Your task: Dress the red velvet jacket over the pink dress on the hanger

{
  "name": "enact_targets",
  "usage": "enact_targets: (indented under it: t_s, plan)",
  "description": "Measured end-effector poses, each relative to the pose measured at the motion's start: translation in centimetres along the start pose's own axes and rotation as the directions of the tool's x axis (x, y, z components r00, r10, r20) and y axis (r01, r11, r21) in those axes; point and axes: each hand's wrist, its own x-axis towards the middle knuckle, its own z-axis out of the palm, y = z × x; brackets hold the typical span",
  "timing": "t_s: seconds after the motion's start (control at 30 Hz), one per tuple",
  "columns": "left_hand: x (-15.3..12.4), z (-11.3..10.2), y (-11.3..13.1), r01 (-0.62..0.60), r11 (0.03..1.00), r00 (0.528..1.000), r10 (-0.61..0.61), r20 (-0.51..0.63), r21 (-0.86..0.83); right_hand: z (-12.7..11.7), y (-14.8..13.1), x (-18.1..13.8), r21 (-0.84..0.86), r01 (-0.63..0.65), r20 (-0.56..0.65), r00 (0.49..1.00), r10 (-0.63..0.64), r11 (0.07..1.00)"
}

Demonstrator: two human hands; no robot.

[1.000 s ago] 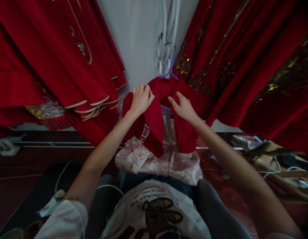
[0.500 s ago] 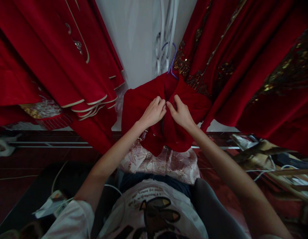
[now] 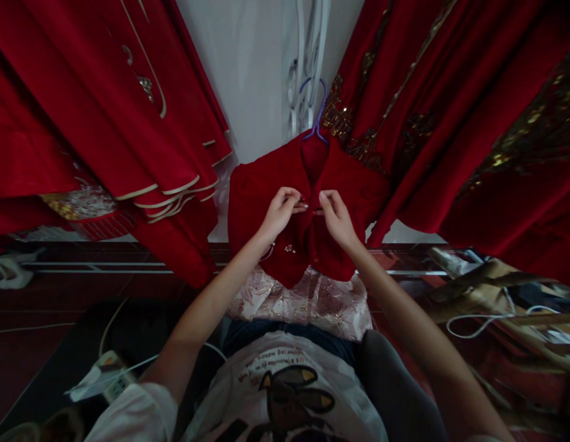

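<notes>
A short red jacket (image 3: 255,184) hangs in front of me on a purple clothes hanger (image 3: 320,113), with small pearl-like beads on its lower left part. My left hand (image 3: 282,212) pinches the left front edge of the jacket near the middle opening. Opposite it, my right hand (image 3: 335,216) is closed on the right front edge. The two hands are a short gap apart, and any fastener between the fingers is too small to make out. Below the jacket, a shiny pale pink patterned cloth (image 3: 298,301) shows at my lap.
Red garments with pale piping (image 3: 142,123) hang at the left, and red gowns with gold sequins (image 3: 451,123) hang at the right. White metal scrollwork (image 3: 308,67) stands behind the hanger. A power strip (image 3: 112,374) with cords lies at lower left. Cluttered items (image 3: 497,294) lie at right.
My hands have come down slightly and turned, with the fingertips now pinching. The jacket's collar has spread, showing more of the hanger and the beads.
</notes>
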Motion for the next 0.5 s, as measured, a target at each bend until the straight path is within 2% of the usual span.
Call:
enact_targets:
  t_s: [0.13,0.23,0.37,0.5]
  plan:
    - [-1.7,0.0,-0.5,-0.029,1.000,0.999,0.029,-0.012,0.000,-0.2,0.7,-1.2,0.088,0.011,-0.033,0.999,-0.008,0.996]
    - [-2.6,0.1,-0.4,-0.106,0.994,0.994,0.106,-0.008,0.020,-0.2,0.4,-2.0,0.055,0.074,-0.052,0.996,-0.071,0.996]
    - [-2.9,0.2,0.0,-0.209,0.971,0.978,0.209,0.013,0.113,-0.1,-0.1,-2.1,0.042,0.117,-0.051,0.992,-0.115,0.992]
    - [-2.7,0.1,0.0,-0.226,0.965,0.974,0.222,0.041,0.132,-0.2,-0.4,-1.8,0.072,0.127,-0.033,0.992,-0.125,0.989]
